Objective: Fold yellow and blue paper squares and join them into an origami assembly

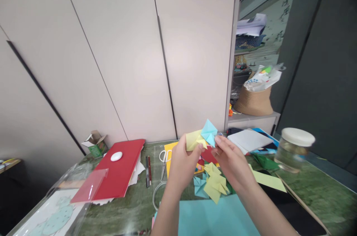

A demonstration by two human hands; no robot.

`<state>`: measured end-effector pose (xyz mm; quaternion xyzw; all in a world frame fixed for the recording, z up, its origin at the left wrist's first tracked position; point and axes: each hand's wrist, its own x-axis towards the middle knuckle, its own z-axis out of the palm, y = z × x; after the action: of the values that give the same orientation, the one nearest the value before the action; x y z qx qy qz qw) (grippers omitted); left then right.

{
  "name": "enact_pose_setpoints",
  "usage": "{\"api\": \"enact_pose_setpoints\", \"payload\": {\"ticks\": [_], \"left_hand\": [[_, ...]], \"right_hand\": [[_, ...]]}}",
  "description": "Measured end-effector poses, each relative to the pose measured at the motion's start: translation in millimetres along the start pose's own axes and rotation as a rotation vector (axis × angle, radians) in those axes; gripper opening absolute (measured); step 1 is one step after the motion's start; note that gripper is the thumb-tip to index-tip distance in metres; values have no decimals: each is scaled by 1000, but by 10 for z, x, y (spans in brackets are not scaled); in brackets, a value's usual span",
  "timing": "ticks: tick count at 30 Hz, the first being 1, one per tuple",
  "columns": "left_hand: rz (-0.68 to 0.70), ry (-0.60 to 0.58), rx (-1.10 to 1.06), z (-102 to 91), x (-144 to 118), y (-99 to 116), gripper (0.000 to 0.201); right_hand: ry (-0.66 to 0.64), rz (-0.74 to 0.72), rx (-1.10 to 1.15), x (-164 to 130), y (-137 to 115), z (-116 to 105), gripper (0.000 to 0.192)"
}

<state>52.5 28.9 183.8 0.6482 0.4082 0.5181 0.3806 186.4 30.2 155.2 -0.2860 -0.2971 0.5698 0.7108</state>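
My left hand [185,161] pinches a yellow folded paper piece [193,140] between thumb and fingers, raised above the table. In the fingertips of my right hand [230,158] is a light blue folded paper piece [209,132], its pointed tip at my thumb and index finger. The two pieces meet edge to edge; whether they are joined I cannot tell. Below my hands lie several yellow folded pieces [216,184] and blue folded pieces [200,187] in a loose pile. A large light blue sheet [214,215] rests between my forearms.
Left of my hands are white-handled scissors [163,165], a tape roll [157,195], pens [148,171] and a red folder [119,169]. A lidded jar [294,150] stands at right, near a yellow strip [269,181] and a black board [292,208]. Cabinet doors [134,61] rise behind the table.
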Motion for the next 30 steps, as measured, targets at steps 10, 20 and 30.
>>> {"api": "enact_pose_setpoints", "payload": {"ticks": [10, 20, 30], "left_hand": [[-35, 45, -111, -3, 14, -5, 22], [-29, 56, -62, -9, 27, -29, 17], [-39, 52, -86, -3, 42, -64, 21]], "right_hand": [[22, -35, -54, 16, 23, -13, 18], [39, -68, -118, 6, 54, -15, 20], [49, -99, -144, 1, 37, -31, 19]]}}
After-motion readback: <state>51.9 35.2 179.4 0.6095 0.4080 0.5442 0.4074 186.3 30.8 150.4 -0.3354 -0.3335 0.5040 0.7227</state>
